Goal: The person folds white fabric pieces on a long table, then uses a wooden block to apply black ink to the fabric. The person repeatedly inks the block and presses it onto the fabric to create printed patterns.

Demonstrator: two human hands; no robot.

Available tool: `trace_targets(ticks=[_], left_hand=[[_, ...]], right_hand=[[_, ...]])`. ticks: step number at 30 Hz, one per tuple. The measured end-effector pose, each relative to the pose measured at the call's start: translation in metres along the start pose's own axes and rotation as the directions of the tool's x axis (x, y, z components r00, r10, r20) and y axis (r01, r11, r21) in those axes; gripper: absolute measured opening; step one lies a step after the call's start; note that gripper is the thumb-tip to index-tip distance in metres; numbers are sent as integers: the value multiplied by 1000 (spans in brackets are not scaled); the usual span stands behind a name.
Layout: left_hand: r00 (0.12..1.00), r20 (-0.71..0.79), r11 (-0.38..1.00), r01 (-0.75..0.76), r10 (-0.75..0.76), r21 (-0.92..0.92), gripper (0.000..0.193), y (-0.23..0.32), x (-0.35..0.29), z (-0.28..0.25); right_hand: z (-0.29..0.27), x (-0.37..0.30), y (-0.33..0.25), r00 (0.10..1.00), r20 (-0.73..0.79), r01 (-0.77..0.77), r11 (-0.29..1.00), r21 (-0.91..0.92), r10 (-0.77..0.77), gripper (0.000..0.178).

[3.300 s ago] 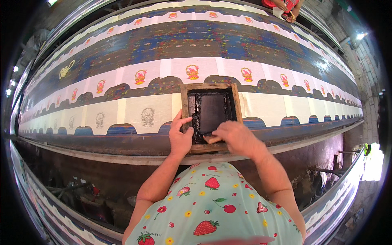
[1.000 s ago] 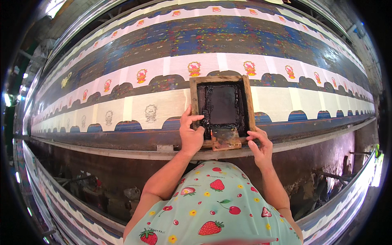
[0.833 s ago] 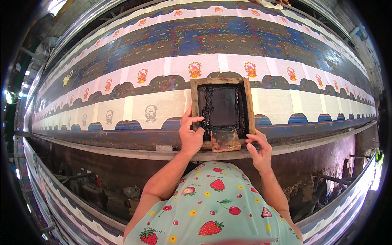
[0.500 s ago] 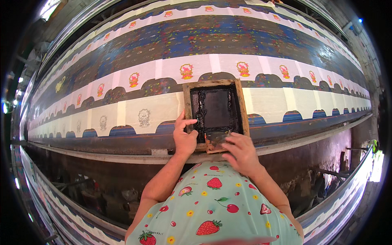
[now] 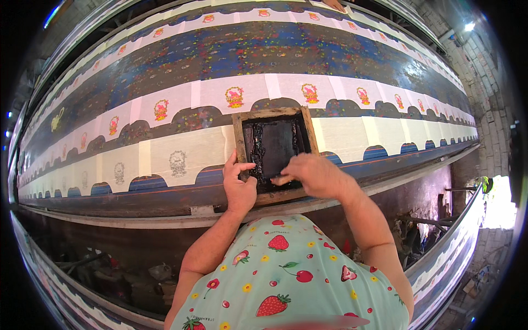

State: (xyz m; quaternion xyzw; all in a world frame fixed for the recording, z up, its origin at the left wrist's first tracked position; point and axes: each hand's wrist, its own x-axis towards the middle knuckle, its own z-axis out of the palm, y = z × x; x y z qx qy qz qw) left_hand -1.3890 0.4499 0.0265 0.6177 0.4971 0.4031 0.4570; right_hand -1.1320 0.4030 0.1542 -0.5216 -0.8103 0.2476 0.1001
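A wooden screen-printing frame [image 5: 237, 135] lies on the row of cream cloth panels [image 5: 124, 169] at the table's near edge. Glossy black ink [image 5: 278, 144] covers its inside and is thick along the sides. My left hand [image 5: 240, 184] grips the frame's lower left side, with fingers and thumb bent over the wood. Above the lower part of the screen, my right hand [image 5: 318, 175] is closed on a small wooden squeegee [image 5: 282, 180]. Most of the squeegee is hidden under that hand.
Left of the frame, a cream panel carries a black line print [image 5: 177, 163]. Beyond lies a row of pale pink panels [image 5: 214, 93] with red and yellow motifs. A wooden rail [image 5: 165, 220] edges the table. At the far top, another person's hand [image 5: 333, 5] shows.
My right hand has moved up and left over the screen, now gripping the squeegee, which was resting at the frame's lower edge. My left hand stays on the frame; the whole view has shifted slightly.
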Motion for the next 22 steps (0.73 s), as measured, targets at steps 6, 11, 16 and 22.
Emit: trace_targets(ticks=[6, 11, 16, 22], left_hand=[[1000, 10, 1000, -8, 8, -6, 39, -2, 2, -3], [1000, 13, 1000, 2, -2, 12, 39, -1, 1, -3], [999, 8, 998, -44, 44, 39, 41, -3, 1, -2], [999, 19, 998, -27, 26, 56, 41, -3, 2, -3]], right_hand=[[-21, 65, 43, 996, -85, -37, 999, 13, 38, 34], [-13, 86, 61, 961, -267, -99, 991, -95, 71, 36], [9, 59, 41, 962, -262, -118, 985, -128, 81, 43], [41, 7, -6, 975, -215, -94, 986, -137, 63, 54]])
